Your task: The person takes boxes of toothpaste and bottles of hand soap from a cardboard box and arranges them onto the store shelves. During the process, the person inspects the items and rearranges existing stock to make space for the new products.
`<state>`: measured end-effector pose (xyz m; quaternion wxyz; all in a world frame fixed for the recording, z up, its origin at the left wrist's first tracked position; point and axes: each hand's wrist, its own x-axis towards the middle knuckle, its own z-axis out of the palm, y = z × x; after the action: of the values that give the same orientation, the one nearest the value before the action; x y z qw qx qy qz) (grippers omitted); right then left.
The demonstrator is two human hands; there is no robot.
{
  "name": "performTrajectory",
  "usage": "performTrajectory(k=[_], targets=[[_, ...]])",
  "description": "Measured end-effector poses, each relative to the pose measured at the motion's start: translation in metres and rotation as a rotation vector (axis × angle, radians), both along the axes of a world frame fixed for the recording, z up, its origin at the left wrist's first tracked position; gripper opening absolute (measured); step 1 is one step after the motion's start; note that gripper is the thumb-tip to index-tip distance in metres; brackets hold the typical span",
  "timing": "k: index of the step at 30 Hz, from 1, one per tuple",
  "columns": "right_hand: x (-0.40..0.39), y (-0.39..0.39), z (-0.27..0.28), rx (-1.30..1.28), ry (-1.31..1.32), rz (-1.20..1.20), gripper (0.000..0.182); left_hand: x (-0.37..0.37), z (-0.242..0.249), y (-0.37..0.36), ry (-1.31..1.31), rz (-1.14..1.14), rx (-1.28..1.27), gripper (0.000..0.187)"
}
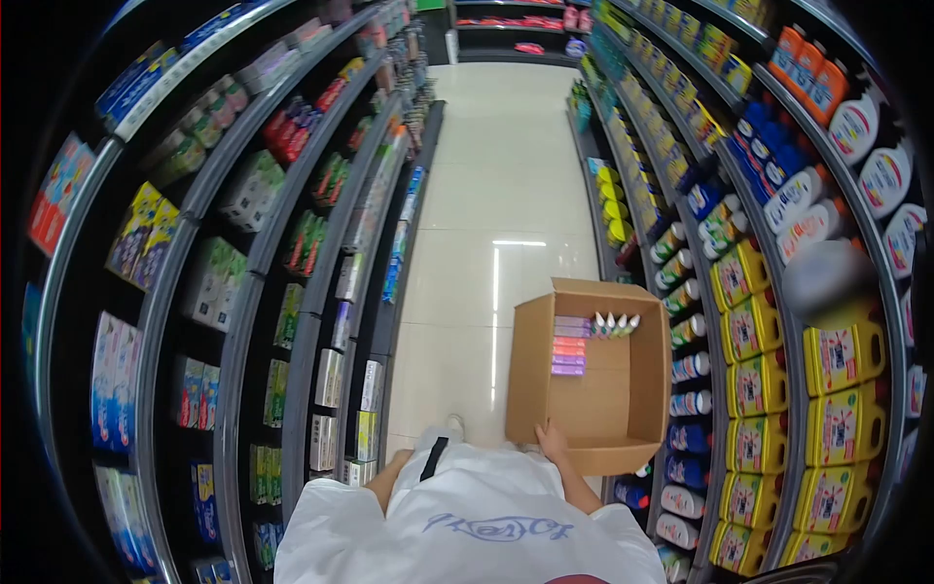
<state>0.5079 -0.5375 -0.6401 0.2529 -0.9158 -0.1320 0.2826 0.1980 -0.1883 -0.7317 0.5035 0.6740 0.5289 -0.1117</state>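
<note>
An open cardboard box stands at my right side in the aisle. My right hand grips its near edge, thumb over the rim. Inside, against the far left corner, lie several small purple and orange cartons, with several white-capped bottles beside them. My left hand hangs low at my left side, near the bottom shelf's white cartons. Its fingers are too hidden to make out, and I see nothing in it.
Shelves of toothpaste-like cartons line the left side. Along the right stand yellow jugs, white bottles and orange bottles. A tiled floor runs between them to a far shelf. A blurred pale round shape covers part of the right shelf.
</note>
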Motion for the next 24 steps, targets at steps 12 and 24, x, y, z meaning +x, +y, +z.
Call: performTrajectory(k=[12,24], targets=[[0.003,-0.013,-0.001,0.124,0.028,0.058,0.058,0.082,0.007,-0.046,-0.301,-0.503,0.209,0.024],[0.012,-0.026,0.02,0.224,0.193,0.031,0.06,0.093,0.046,-0.078,-0.171,-0.139,-0.131,0.022]])
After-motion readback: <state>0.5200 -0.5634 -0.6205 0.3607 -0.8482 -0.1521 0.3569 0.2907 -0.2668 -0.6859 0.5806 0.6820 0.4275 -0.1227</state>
